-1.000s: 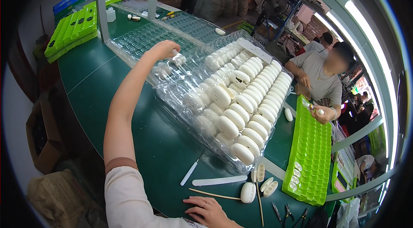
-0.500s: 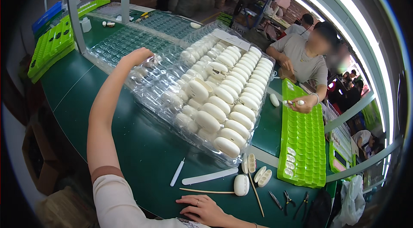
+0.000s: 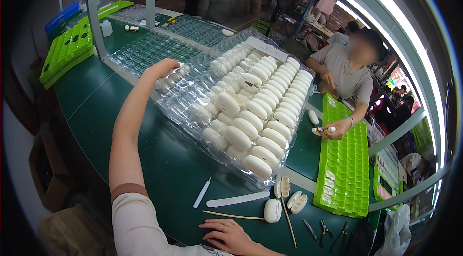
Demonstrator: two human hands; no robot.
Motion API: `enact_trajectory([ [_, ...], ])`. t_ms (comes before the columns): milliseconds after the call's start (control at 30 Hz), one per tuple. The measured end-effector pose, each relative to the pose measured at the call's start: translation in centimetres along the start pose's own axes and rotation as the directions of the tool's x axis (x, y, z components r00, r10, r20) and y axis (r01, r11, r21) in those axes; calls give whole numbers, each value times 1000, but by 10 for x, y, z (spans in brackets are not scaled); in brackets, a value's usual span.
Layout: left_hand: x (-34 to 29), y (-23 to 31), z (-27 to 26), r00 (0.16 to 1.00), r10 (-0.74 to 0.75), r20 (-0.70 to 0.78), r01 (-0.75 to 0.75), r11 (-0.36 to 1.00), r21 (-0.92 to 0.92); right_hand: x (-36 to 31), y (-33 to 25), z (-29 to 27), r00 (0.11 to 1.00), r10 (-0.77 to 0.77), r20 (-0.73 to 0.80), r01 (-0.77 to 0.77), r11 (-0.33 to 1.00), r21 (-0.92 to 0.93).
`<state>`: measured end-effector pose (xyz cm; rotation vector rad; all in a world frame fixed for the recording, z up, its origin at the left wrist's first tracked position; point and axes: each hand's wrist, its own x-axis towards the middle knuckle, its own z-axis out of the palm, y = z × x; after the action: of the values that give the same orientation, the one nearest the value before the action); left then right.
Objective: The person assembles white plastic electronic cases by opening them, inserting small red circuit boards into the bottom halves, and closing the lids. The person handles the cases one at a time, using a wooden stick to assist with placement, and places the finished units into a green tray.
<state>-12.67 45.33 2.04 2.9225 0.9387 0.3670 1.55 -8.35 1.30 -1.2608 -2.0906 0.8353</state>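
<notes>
My left hand (image 3: pixel 165 67) reaches over the far left corner of a clear plastic blister tray (image 3: pixel 178 93). Its fingers are curled together and point down beside small white pieces (image 3: pixel 182 69); whatever they grip is hidden. Rows of white oval cases (image 3: pixel 254 106) fill much of the stacked trays, and one case (image 3: pixel 230 103) sits tilted with its lid ajar. Near the front edge my right hand (image 3: pixel 231 236) rests on the green table, open, with fingers stretched out and nothing in them. Just beyond it lie a thin wooden stick (image 3: pixel 231 214) and a round white case (image 3: pixel 272 210).
A white-handled pick (image 3: pixel 202 193), a white strip (image 3: pixel 238 199), opened cases (image 3: pixel 297 201) and pliers (image 3: pixel 326 233) lie in front. At right, a co-worker's hand (image 3: pixel 335 129) holds small white pieces over a bright green tray (image 3: pixel 343 159). Metal posts (image 3: pixel 95 12) rise from the table.
The whole view has shifted, so the scene sits slightly further right and lower. My left hand stays at the tray's corner; my right hand rests in place. The co-worker's hand has moved slightly.
</notes>
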Motion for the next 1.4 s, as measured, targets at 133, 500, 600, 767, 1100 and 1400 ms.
enact_trajectory([
  [133,0,17,-14,978,-182,101,163,971,174,-1,1,1,1000,-16,-21,16,1000,6],
  [500,-1,-4,-2,995,-75,-73,74,997,-16,0,1,-1,1000,-4,-26,4,1000,22],
  [600,-1,-16,18,989,-137,45,139,990,-30,0,2,0,1000,-13,-26,13,1000,23],
  [767,-6,-10,36,878,-303,369,329,944,-6,-1,1,-1,1000,-5,-31,5,1000,16],
  [1100,-36,45,-74,934,-284,-215,88,768,-635,-7,9,11,1000,0,-2,0,998,-57],
  [1400,-92,223,-107,932,54,-360,-215,880,-423,-10,10,10,999,-33,-37,31,998,-51],
])
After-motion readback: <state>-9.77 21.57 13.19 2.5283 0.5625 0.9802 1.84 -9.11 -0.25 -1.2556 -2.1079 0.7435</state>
